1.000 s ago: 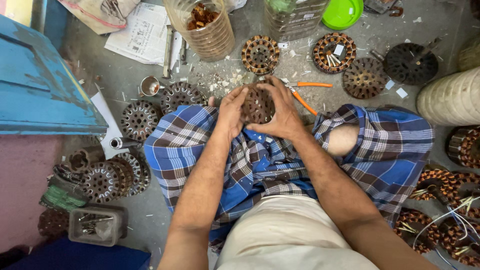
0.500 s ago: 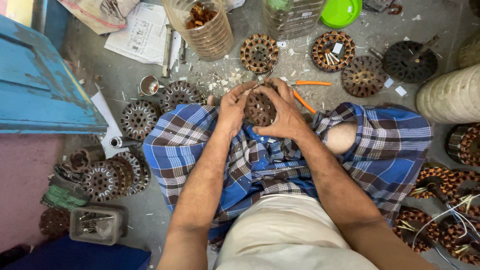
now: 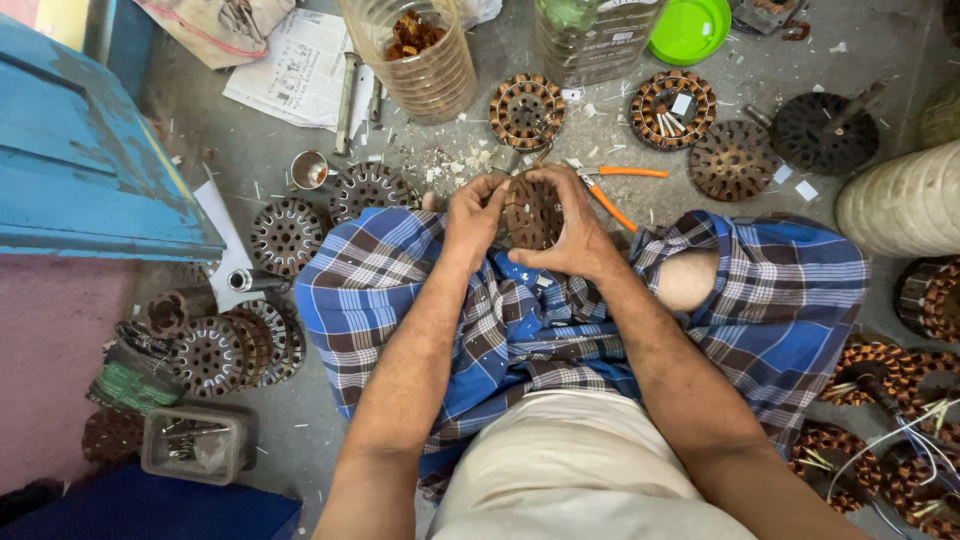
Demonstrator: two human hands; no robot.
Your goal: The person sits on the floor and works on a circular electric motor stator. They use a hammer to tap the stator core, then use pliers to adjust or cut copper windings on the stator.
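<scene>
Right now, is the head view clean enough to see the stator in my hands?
Head view: even, soft light, no glare; the stator is sharp, partly hidden by the left hand and right hand; wide-angle bending at the frame edges.

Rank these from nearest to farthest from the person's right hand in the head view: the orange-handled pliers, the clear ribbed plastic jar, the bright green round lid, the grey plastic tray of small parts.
Measured from the right hand:
1. Orange-handled pliers: on the floor just beside it, right.
2. Clear ribbed plastic jar: ahead, left.
3. Bright green round lid: ahead, right, top edge.
4. Grey plastic tray: far left, beside the person.
</scene>
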